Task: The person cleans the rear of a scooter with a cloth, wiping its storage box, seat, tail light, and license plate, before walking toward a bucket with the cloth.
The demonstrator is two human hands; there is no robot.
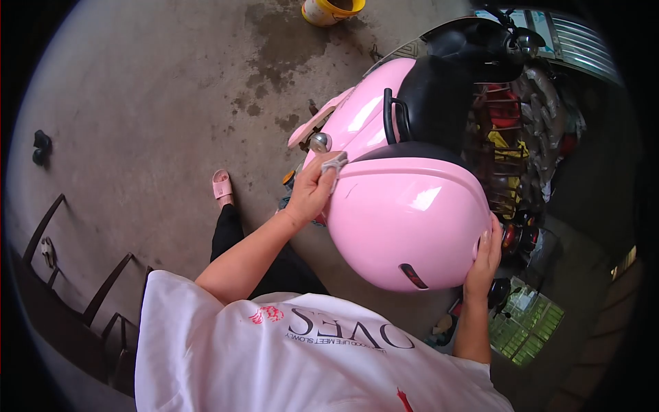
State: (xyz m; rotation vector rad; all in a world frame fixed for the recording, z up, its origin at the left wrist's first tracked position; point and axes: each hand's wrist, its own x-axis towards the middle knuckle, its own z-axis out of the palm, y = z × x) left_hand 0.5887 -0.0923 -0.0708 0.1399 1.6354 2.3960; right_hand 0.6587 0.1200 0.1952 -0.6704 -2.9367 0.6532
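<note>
While the pink scooter (357, 110) stands upright, its rounded rear box (405, 226) sits behind the black seat (432, 103).
The glossy shell looks stiff and slippery, best steadied at both sides; the right hand (484, 257) lies open against one, the left hand (310, 192) pinches a soft, light cloth (335, 163) at the other.

Large "OVES", small "LIFE MEET SLOWLY", both on white shirt (309, 367)

Glossy pink rear box (405, 220), closed, behind a black seat (432, 103).
</note>
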